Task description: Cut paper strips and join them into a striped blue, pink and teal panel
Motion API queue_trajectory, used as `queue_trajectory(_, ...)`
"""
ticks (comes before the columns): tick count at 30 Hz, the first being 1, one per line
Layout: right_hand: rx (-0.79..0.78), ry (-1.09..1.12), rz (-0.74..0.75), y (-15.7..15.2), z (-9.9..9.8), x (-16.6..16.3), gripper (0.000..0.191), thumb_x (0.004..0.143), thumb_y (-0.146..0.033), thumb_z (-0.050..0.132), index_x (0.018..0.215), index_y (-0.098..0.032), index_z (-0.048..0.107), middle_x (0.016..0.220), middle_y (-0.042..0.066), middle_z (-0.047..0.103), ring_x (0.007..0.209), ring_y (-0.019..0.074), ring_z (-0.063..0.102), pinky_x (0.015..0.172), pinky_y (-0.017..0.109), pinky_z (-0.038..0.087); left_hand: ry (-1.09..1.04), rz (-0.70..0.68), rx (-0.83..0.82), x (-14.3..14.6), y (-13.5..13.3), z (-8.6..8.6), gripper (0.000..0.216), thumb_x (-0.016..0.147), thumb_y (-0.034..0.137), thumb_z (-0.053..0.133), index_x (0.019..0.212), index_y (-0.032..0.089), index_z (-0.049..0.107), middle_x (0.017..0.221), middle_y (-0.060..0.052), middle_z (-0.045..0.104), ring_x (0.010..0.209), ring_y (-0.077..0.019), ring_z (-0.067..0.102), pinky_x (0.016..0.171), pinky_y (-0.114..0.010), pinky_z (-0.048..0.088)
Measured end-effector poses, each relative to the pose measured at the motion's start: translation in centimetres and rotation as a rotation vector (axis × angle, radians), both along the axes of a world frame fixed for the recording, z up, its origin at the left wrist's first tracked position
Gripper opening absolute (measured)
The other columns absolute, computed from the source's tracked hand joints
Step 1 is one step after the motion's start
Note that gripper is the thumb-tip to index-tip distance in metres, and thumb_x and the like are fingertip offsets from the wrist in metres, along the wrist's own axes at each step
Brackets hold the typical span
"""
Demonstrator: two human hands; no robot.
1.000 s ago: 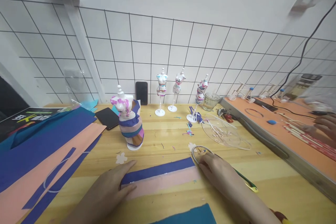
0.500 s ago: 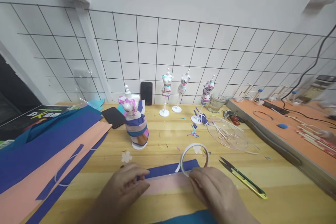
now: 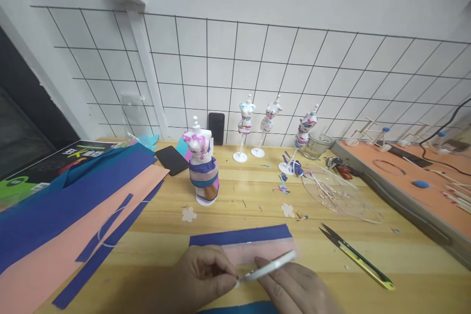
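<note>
My right hand (image 3: 290, 287) grips a narrow roll of white tape (image 3: 272, 266), seen nearly edge-on. The thumb and fingertips of my left hand (image 3: 208, 277) pinch the tape's loose end, close to the roll. Behind both hands, a dark blue strip (image 3: 239, 234) lies flat along a pale pink strip (image 3: 257, 251) on the wooden table (image 3: 154, 255). A piece of teal sheet (image 3: 239, 308) shows at the bottom edge, partly hidden by my hands.
Yellow-handled thread snips (image 3: 356, 255) lie at right. A wrapped mini dress form (image 3: 203, 171) stands behind the strips, with several smaller forms (image 3: 246, 118) further back. Coloured sheets (image 3: 91, 191) cover the left side. A clear plate (image 3: 331, 191) and an orange-topped board (image 3: 408, 176) are at right.
The tape roll has tipped from upright to nearly edge-on and come nearer. My left hand has left the strips and moved right to pinch the tape end. The view has shifted left.
</note>
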State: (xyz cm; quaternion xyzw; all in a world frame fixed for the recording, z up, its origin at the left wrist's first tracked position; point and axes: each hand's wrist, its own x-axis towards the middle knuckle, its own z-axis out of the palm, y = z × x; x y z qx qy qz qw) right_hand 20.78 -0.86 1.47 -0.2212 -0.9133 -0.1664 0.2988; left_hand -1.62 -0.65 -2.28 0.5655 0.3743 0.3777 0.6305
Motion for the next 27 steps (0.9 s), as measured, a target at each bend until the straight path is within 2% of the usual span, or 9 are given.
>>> queue_trajectory(5, 0.022, 0.017, 0.005, 0.1, 0.3, -0.3, 0.046, 0.099, -0.012, 0.028, 0.083, -0.013, 0.07, 0.081, 0.008, 0.077, 0.064, 0.0164, 0.072, 0.056, 0.022, 0.056, -0.002, -0.054, -0.003, -0.1, -0.3, 0.1, 0.019, 0.077, 0.036, 0.069, 0.082, 0.018, 0.072, 0.077, -0.001, 0.059, 0.071, -0.0119, 0.052, 0.066, -0.023, 0.04)
queue_trajectory(9, 0.027, 0.002, 0.006, 0.4, 0.2, -0.1, 0.047, 0.099, -0.012, 0.025, 0.085, -0.012, 0.07, 0.081, 0.009, 0.077, 0.063, 0.0167, 0.072, 0.055, 0.022, 0.056, 0.107, -0.032, 0.074, 0.1, -0.4, 0.2, 0.014, 0.072, 0.03, 0.072, 0.074, 0.017, 0.07, 0.072, 0.0, 0.057, 0.067, -0.0122, 0.052, 0.063, -0.024, 0.041)
queue_trajectory(14, -0.015, 0.015, 0.022, 0.6, -0.9, 0.1, 0.04, 0.097, -0.009, 0.027, 0.093, -0.012, 0.066, 0.085, 0.011, 0.076, 0.069, 0.0185, 0.073, 0.058, 0.024, 0.058, 0.186, 0.006, 0.151, 0.5, -0.6, 1.0, 0.013, 0.075, 0.023, 0.065, 0.065, 0.016, 0.066, 0.067, 0.0, 0.058, 0.063, -0.0116, 0.052, 0.061, -0.023, 0.042)
queue_trajectory(17, -0.154, 0.123, 0.016, 0.7, -2.2, -0.1, 0.03, 0.098, -0.018, 0.033, 0.117, -0.01, 0.055, 0.092, 0.013, 0.075, 0.079, 0.0178, 0.072, 0.066, 0.023, 0.059, 0.238, 0.002, 0.264, 0.6, -0.7, 1.3, 0.009, 0.076, 0.018, 0.064, 0.067, 0.018, 0.066, 0.07, -0.001, 0.062, 0.069, -0.0132, 0.057, 0.067, -0.024, 0.043)
queue_trajectory(19, -0.307, 0.231, 0.003, 0.7, -3.1, -0.4, 0.037, 0.097, -0.023, 0.039, 0.132, -0.012, 0.041, 0.092, 0.011, 0.074, 0.077, 0.0168, 0.072, 0.069, 0.024, 0.058, 0.224, 0.001, 0.354, 0.7, -0.8, 1.1, 0.006, 0.076, 0.017, 0.064, 0.071, 0.019, 0.066, 0.075, -0.001, 0.065, 0.074, -0.0142, 0.059, 0.071, -0.025, 0.044)
queue_trajectory(21, -0.448, 0.295, 0.039, 0.6, -3.9, -0.6, 0.046, 0.095, -0.03, 0.044, 0.137, -0.017, 0.032, 0.092, 0.008, 0.073, 0.07, 0.0155, 0.071, 0.068, 0.024, 0.058, 0.174, 0.008, 0.453, 0.9, -0.7, 0.7, 0.006, 0.075, 0.015, 0.064, 0.073, 0.02, 0.065, 0.079, -0.002, 0.066, 0.078, -0.0154, 0.061, 0.076, -0.027, 0.044)
queue_trajectory(24, -0.607, 0.337, 0.15, 0.5, -4.9, -0.7, 0.057, 0.092, -0.051, 0.045, 0.138, -0.021, 0.03, 0.1, 0.009, 0.07, 0.06, 0.0135, 0.069, 0.061, 0.023, 0.057, 0.145, 0.036, 0.554, 1.1, -0.8, 0.1, 0.011, 0.074, 0.011, 0.062, 0.074, 0.022, 0.063, 0.087, -0.003, 0.068, 0.087, -0.0174, 0.061, 0.082, -0.03, 0.044)
queue_trajectory(26, -0.636, 0.358, 0.194, 0.5, -4.8, -0.6, 0.06, 0.089, -0.059, 0.042, 0.134, -0.021, 0.035, 0.104, 0.011, 0.068, 0.064, 0.0147, 0.069, 0.061, 0.023, 0.056, 0.15, 0.045, 0.576, 1.3, -1.0, -0.1, 0.013, 0.073, 0.009, 0.061, 0.075, 0.022, 0.063, 0.092, -0.003, 0.069, 0.091, -0.0178, 0.061, 0.085, -0.031, 0.044)
queue_trajectory(27, -0.616, 0.363, 0.189, 0.4, -4.5, -0.5, 0.056, 0.09, -0.058, 0.043, 0.132, -0.022, 0.038, 0.104, 0.011, 0.069, 0.07, 0.0164, 0.07, 0.063, 0.024, 0.056, 0.144, 0.048, 0.58, 1.4, -1.1, -0.1, 0.014, 0.073, 0.009, 0.061, 0.075, 0.022, 0.062, 0.093, -0.003, 0.069, 0.092, -0.0178, 0.061, 0.086, -0.03, 0.044)
